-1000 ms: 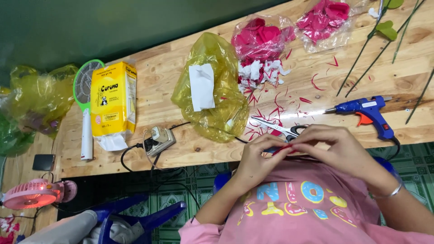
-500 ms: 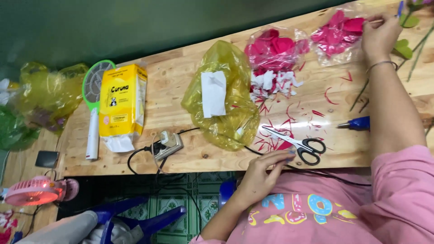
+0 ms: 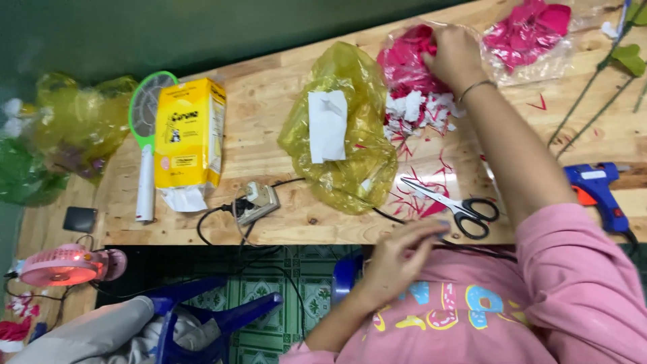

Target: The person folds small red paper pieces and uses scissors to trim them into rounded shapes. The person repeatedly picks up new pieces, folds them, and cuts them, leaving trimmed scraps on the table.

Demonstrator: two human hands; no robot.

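Note:
My right hand (image 3: 455, 57) reaches across the wooden table (image 3: 269, 141) into a clear bag of pink petals (image 3: 408, 67). Its fingers are bent down among the petals, so their grip is hidden. A thin bracelet sits on that wrist. My left hand (image 3: 397, 253) rests at the table's near edge with its fingers loosely apart and nothing in them. It lies close to black-handled scissors (image 3: 455, 205). White and pink paper scraps (image 3: 418, 111) lie below the bag.
A second bag of pink petals (image 3: 529, 34) lies at the far right, with green stems (image 3: 596, 87) beside it. Also here are a blue glue gun (image 3: 600, 192), a yellow plastic bag (image 3: 344, 135), a power strip (image 3: 256, 202), a yellow box (image 3: 189, 135), a green racket swatter (image 3: 145, 148), and a pink fan (image 3: 57, 266).
My right hand has moved from in front of my chest out to the far-right bag, then left to the nearer bag of pink petals. My left hand stays at the table edge.

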